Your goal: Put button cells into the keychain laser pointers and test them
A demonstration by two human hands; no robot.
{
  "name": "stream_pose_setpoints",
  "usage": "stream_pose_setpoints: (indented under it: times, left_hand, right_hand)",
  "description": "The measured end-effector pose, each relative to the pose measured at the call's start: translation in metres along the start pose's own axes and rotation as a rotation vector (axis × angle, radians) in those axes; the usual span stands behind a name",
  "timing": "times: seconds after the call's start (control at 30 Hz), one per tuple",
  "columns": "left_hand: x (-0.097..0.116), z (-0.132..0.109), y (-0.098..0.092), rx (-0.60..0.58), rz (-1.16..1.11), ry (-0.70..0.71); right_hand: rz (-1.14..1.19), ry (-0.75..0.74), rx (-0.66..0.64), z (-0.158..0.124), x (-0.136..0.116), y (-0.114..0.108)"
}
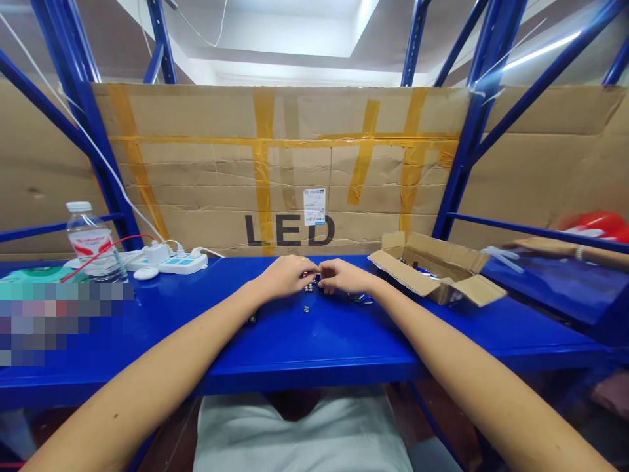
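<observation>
Small shiny parts [308, 288] lie on the blue worktop [314, 357] beside the left hand [287, 275] and right hand [343, 276]; whether their curled fingers clamp any, I cannot tell. A bottle [92, 237] and power strip [184, 264] stand left, an open carton [405, 272] right, taped cardboard [211, 177] behind.

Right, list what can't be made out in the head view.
Head view: small piece between left hand and right hand, mostly covered by them.
Head view: contents of carton, mostly behind its walls.
Head view: print on label, too small.
Head view: patch below bottle, pixelated.
</observation>
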State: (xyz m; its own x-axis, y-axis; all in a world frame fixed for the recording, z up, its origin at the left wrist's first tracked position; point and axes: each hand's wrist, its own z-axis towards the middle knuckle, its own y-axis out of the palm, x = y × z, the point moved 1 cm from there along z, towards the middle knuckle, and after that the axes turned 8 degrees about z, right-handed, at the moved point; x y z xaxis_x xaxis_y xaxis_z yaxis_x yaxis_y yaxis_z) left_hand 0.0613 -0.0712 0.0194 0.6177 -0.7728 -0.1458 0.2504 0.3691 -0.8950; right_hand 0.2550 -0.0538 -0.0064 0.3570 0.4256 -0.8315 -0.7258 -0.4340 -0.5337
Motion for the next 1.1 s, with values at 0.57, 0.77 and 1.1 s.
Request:
stream_pose_setpoints:
  times: [0.57,0.77,1.1]
  left_hand:
    - [0.0,-0.008,-0.003,-0.566,-0.437,-0.031]
    - [-0.009,-0.003,-0.008,-0.16,-0.326,-0.147]
    - [-0.009,-0.002,0.0,-0.018,-0.242,-0.166]
  right_hand:
    - [-0.13,-0.014,-0.003,-0.002,-0.005,0.0]
    - [-0.168,-0.073,-0.003,-0.002,-0.004,0.0]
    - [-0.276,-0.214,0.064,0.001,-0.002,0.004]
